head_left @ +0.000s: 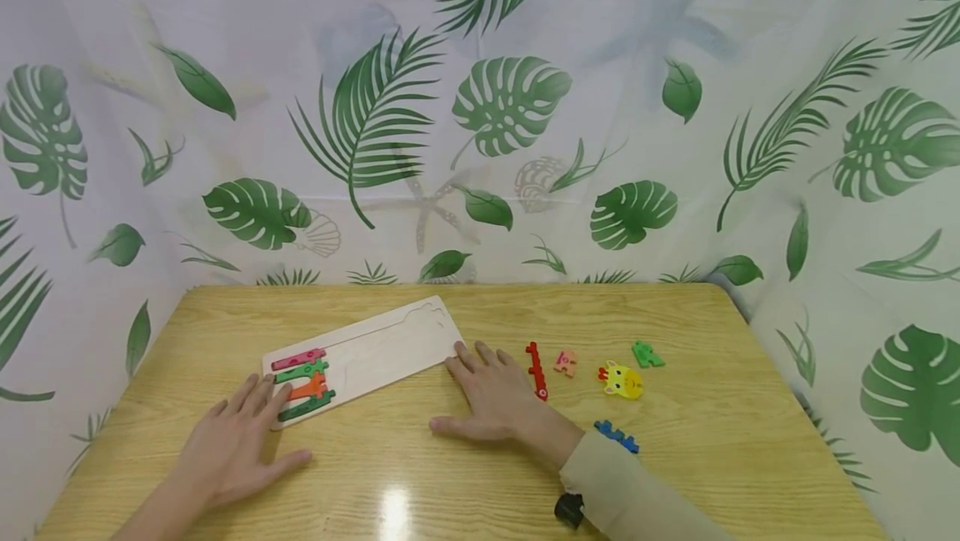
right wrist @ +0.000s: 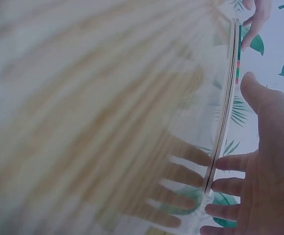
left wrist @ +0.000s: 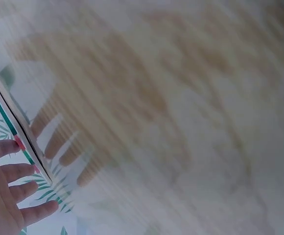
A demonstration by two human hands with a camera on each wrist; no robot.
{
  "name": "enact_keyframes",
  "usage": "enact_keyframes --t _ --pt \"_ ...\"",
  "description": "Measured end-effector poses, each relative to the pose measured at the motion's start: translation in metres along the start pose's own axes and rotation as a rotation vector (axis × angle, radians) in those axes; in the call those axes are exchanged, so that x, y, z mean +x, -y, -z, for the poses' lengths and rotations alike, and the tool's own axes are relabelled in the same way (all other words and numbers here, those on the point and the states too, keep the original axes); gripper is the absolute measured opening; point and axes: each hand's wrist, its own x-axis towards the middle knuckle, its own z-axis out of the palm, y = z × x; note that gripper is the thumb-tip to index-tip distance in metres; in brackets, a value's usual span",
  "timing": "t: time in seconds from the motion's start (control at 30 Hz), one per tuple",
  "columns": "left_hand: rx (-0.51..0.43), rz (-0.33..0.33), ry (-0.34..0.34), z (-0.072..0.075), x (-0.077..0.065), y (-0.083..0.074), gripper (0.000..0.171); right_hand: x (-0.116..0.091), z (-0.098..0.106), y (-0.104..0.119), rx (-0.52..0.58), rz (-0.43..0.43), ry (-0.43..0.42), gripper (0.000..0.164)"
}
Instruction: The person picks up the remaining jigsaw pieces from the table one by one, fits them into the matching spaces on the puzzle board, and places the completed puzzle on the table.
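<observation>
A pale wooden puzzle board (head_left: 390, 349) lies slanted on the table, its shallow giraffe-shaped recess partly filled. At its left end sit a pink piece (head_left: 298, 358), a green piece (head_left: 302, 371), an orange piece (head_left: 306, 389) and a dark green piece (head_left: 307, 405). My left hand (head_left: 232, 445) rests at the board's left end, fingers extended and thumb apart. My right hand (head_left: 491, 395) touches the board's right corner with straight, spread fingers. Both wrist views show the board edge-on beside the fingertips; the left hand (left wrist: 7, 186) and right hand (right wrist: 267, 152) grip nothing.
Right of the board lie a red piece (head_left: 536, 370), a pink piece (head_left: 566, 362), a yellow giraffe head (head_left: 622, 381), a green piece (head_left: 647, 354) and a blue piece (head_left: 617, 436). A leaf-patterned curtain (head_left: 480, 149) stands behind the wooden table (head_left: 720, 441).
</observation>
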Motion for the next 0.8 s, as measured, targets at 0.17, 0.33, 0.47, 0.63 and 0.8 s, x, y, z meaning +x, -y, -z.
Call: enact_keyframes --t 0.17,0.33,0.47,0.63,0.8 --pt "0.012 -0.014 -0.033 0.004 0.002 0.004 0.102 0.001 -0.002 0.0 -0.007 0.0 -0.005 0.103" --pt "0.012 -0.015 -0.038 0.005 0.007 0.01 0.103 0.001 -0.005 0.002 -0.015 -0.003 -0.008 0.105" --pt "0.025 -0.021 -0.021 0.005 0.012 0.016 0.105 0.0 -0.004 0.005 -0.016 0.005 -0.015 0.106" --pt "0.038 -0.029 -0.003 0.007 0.02 0.023 0.105 0.0 -0.003 0.009 -0.002 0.013 -0.016 0.106" --pt "0.026 -0.037 0.005 0.009 0.026 0.026 0.102 0.001 -0.001 0.014 -0.008 0.02 -0.009 0.106"
